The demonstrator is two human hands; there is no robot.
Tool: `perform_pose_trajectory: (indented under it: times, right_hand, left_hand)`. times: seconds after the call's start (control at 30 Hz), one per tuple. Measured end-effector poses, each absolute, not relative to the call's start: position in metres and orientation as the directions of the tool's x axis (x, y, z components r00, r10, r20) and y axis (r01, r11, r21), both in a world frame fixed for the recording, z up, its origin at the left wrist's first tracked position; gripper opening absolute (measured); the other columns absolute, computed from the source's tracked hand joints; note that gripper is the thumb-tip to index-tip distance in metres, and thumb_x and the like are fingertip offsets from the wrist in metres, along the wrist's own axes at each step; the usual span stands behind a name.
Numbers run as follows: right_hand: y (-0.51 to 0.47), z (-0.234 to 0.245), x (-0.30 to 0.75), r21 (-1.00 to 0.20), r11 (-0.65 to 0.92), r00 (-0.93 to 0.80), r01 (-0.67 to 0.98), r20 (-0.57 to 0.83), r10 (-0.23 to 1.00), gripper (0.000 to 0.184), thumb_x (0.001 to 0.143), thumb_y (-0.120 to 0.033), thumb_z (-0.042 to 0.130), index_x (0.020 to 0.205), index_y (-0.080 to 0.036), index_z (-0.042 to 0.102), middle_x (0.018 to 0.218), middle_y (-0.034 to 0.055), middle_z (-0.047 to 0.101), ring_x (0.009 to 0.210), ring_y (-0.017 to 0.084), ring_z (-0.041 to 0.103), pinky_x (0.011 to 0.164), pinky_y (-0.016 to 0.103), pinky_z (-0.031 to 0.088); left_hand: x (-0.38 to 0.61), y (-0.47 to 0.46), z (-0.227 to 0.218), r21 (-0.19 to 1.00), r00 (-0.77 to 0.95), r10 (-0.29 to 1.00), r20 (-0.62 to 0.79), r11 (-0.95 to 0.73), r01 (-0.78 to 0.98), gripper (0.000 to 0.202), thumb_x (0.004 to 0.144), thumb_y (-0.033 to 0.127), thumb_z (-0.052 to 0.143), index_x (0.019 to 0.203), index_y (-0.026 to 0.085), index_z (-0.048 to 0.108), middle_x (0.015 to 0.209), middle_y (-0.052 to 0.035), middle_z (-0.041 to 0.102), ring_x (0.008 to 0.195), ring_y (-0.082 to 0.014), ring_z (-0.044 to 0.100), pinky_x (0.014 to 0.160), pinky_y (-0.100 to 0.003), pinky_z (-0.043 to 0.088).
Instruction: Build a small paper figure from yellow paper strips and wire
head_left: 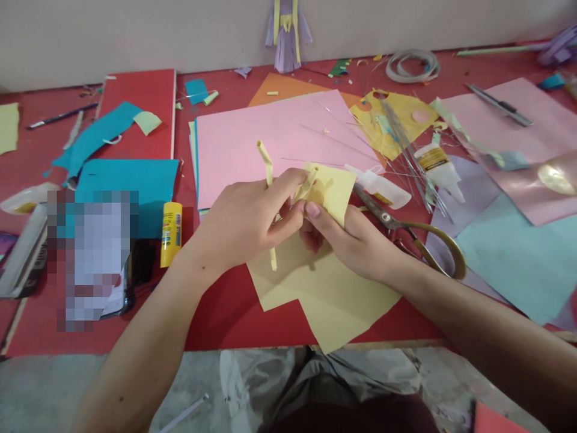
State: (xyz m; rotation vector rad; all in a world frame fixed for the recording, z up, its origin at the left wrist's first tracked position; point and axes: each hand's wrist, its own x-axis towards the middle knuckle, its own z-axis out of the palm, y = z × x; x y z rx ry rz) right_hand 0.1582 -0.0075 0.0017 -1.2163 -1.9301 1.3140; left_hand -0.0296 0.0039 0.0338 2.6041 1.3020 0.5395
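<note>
My left hand [252, 210] is closed, its thumb and forefinger pinching near a small rolled yellow paper tube [309, 182]. A thin, bent yellow paper tube [267, 165] passes behind that hand, with its lower end showing under the palm. My right hand [347, 231] is closed on a small yellow paper piece [338, 186], the thumb on its lower left edge. Both hands meet at the tube. Below them lies a larger yellow paper sheet [329, 313] with a notched edge. Scissors [396, 225] rest beside my right wrist, their blades partly hidden.
A yellow glue stick [171, 234] stands left of my hands, near blue paper [153, 174]. Behind are pink sheets [265, 132], glue bottles [383, 187] and several thin wires [401, 138]. A craft knife [500, 105] lies far right. A purple paper figure [287, 36] is against the wall.
</note>
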Motion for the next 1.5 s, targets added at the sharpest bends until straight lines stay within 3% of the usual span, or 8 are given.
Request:
perform_pose_trajectory:
  times: [0.5, 0.97, 1.23, 1.37, 1.5]
  right_hand:
    - [-0.0077, 0.0036, 0.1580, -0.911, 0.127, -0.485, 0.391, -0.086, 0.870, 0.055, 0.100, -0.055, 0.027, 0.068, -0.019, 0.053, 0.063, 0.0020, 0.061, 0.062, 0.013, 0.058, 0.063, 0.028, 0.043]
    - [-0.0079, 0.0047, 0.1567, -0.886, 0.148, -0.485, 0.440, -0.096, 0.869, 0.058, 0.097, -0.060, 0.030, 0.066, -0.018, 0.054, 0.060, 0.0022, 0.061, 0.057, 0.012, 0.056, 0.058, 0.027, 0.041]
    - [-0.0096, 0.0050, 0.1567, -0.842, 0.234, -0.497, 0.486, -0.046, 0.867, 0.053, 0.099, -0.055, 0.030, 0.069, -0.019, 0.054, 0.061, 0.0031, 0.061, 0.057, 0.014, 0.055, 0.058, 0.028, 0.040]
    - [-0.0090, 0.0037, 0.1576, -0.848, 0.239, -0.504, 0.473, -0.038, 0.863, 0.053, 0.100, -0.052, 0.029, 0.067, -0.018, 0.053, 0.060, 0.0029, 0.060, 0.056, 0.013, 0.054, 0.057, 0.028, 0.040]
    - [-0.0109, 0.0022, 0.1577, -0.916, 0.179, -0.474, 0.359, -0.014, 0.881, 0.050, 0.099, -0.053, 0.034, 0.068, -0.018, 0.051, 0.059, 0.0005, 0.056, 0.054, 0.011, 0.052, 0.056, 0.026, 0.040]
  left_hand:
    - [-0.0299, 0.0047, 0.0331, 0.297, 0.555, 0.798, 0.233, -0.602, 0.741, 0.026, 0.092, 0.027, 0.044, 0.115, 0.018, 0.052, 0.082, -0.0020, 0.068, 0.067, -0.0161, 0.066, 0.057, -0.025, 0.042]
    - [-0.0302, 0.0049, 0.0352, 0.216, 0.566, 0.812, 0.141, -0.583, 0.783, 0.028, 0.094, 0.031, 0.042, 0.118, 0.020, 0.050, 0.067, 0.0000, 0.061, 0.055, -0.0172, 0.059, 0.048, -0.025, 0.034]
    - [-0.0307, 0.0057, 0.0323, 0.132, 0.569, 0.818, 0.082, -0.575, 0.807, 0.030, 0.097, 0.040, 0.035, 0.099, 0.019, 0.056, 0.064, -0.0041, 0.059, 0.056, -0.0206, 0.058, 0.047, -0.028, 0.033]
    - [-0.0298, 0.0066, 0.0344, 0.182, 0.559, 0.826, 0.069, -0.562, 0.807, 0.027, 0.097, 0.038, 0.037, 0.097, 0.018, 0.055, 0.068, -0.0043, 0.061, 0.060, -0.0209, 0.060, 0.049, -0.028, 0.033]
    - [-0.0285, 0.0048, 0.0379, 0.352, 0.540, 0.832, 0.129, -0.548, 0.759, 0.016, 0.095, 0.033, 0.044, 0.092, 0.020, 0.052, 0.068, 0.0005, 0.060, 0.059, -0.0161, 0.057, 0.051, -0.026, 0.034]
